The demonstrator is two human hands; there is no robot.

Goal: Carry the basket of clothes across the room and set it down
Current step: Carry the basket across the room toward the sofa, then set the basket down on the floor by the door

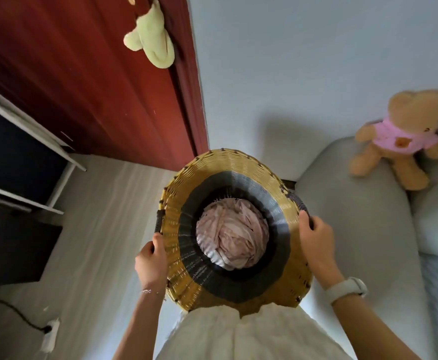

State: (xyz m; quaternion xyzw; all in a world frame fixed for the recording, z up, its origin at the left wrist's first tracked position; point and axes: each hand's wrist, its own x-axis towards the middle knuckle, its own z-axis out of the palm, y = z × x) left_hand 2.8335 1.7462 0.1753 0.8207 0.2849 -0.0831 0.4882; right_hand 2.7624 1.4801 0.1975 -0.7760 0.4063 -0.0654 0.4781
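Note:
A tall woven basket [241,166] with a yellow rim and dark grey bands fills the centre of the head view, close in front of my body. Crumpled pale pink clothes [232,233] lie deep inside it. My left hand [151,261] is closed around the dark handle on the basket's left side. My right hand [316,236], a white watch on its wrist, grips the dark handle on the right side. Whether the basket's bottom touches the floor is hidden.
A red-brown door [88,81] with a pale green towel [151,38] hanging on it stands ahead left. A white shelf frame with dark bins [18,152] is at the left. A grey sofa [363,216] with a teddy bear [404,139] is at the right. A power strip [50,331] lies on the floor.

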